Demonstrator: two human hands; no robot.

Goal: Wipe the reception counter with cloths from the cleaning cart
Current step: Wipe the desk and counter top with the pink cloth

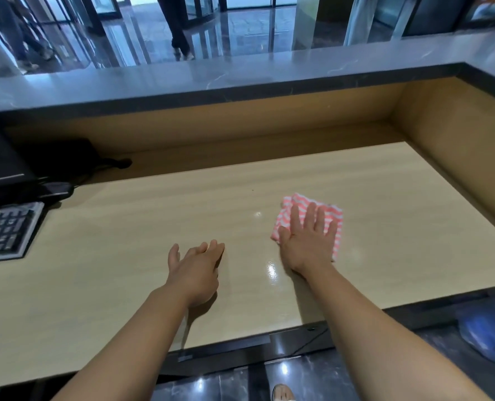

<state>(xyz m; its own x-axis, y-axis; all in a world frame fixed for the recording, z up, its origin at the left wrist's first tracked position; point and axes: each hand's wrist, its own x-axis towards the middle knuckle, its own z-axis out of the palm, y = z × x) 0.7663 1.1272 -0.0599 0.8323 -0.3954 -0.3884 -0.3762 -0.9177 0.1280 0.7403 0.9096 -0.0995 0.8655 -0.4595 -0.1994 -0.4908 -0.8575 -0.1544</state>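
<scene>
Lobby reception desk, pale wood-grain counter (182, 215) below a grey stone ledge; the pink-striped cloth (294, 202) lies flat right of centre, pinned under the right hand (308, 244), fingers (295, 218) spread straight, cloth showing past them toward 12 o'clock; the left hand (195, 270) sits at the cloth's 8 o'clock, fingers together, loosely bent, holding nothing; keyboard (6, 230) at 9 o'clock; a blurred blue shape (486, 334) at 4 o'clock, contents unreadable.

a pink-and-white striped cloth (288, 208) lies folded flat on the pale wood-grain reception counter (153, 227), right of the counter's middle, pressed under the right hand (308, 241).
</scene>
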